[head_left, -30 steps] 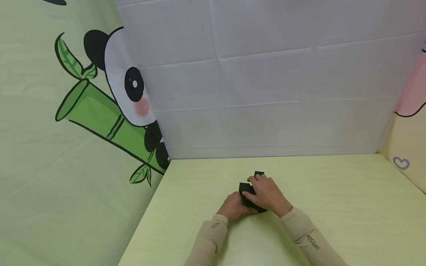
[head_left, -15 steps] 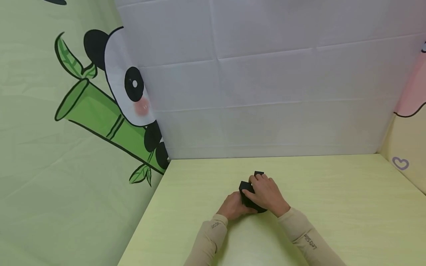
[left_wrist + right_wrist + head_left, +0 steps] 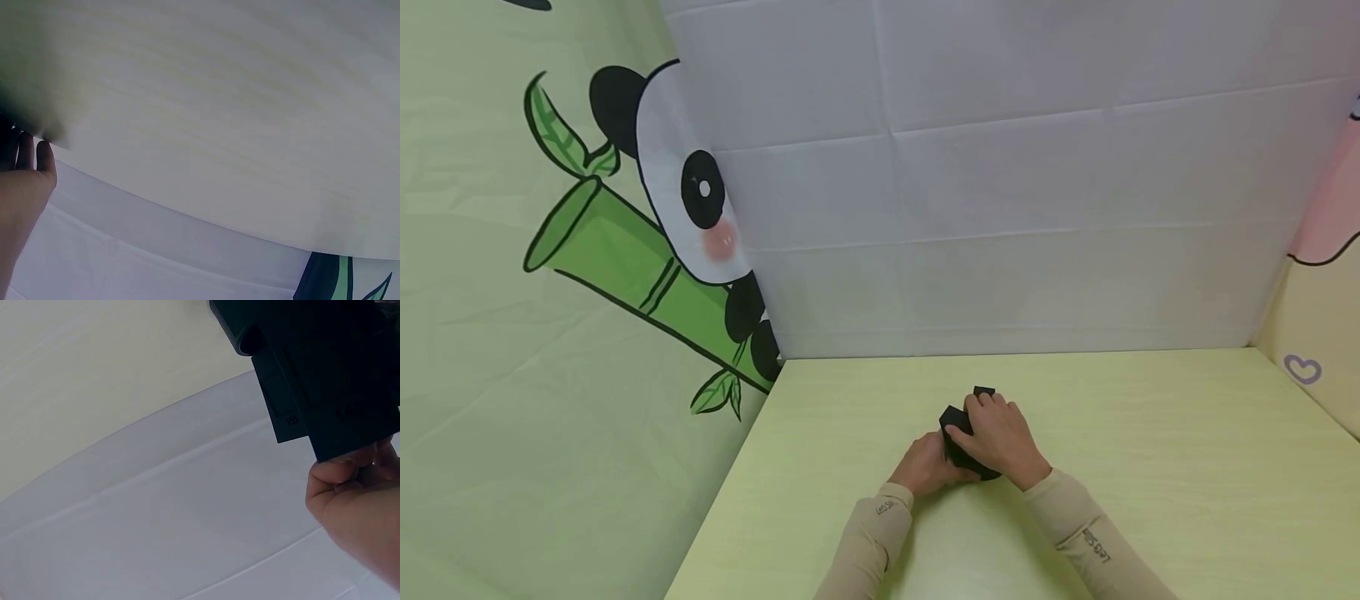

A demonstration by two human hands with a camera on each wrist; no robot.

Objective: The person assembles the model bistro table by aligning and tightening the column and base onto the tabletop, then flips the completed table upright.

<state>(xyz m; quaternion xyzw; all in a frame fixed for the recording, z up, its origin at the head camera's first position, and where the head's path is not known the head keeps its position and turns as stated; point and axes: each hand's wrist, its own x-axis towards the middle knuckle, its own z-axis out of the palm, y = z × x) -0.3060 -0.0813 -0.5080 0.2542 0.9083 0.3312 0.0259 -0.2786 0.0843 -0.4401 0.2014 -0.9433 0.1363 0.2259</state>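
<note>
In the head view, a black boxy object [image 3: 958,422] is held between both hands over the table. My left hand [image 3: 925,465] grips its near left side, with the thumb along its lower edge. My right hand [image 3: 1003,439] lies across its right side, thumb on the near block and fingers curled by a smaller black end piece [image 3: 984,390]. In the right wrist view, the black object [image 3: 337,394] shows flat overlapping panels, small markings and a rounded part with an opening; its exact kind is unclear. Fingers of the left hand [image 3: 28,165] show at the left wrist view's edge.
A pale yellow table [image 3: 1150,450] lies under the hands. A white cloth [image 3: 1000,208] hangs behind its far edge. On the left stands a green sheet [image 3: 512,433] printed with a panda and bamboo; a cream and pink panel [image 3: 1311,317] stands on the right.
The near block of the black object has turned slightly, its top now showing a corner. My right hand has shifted a little left; the left hand stays where it was.
</note>
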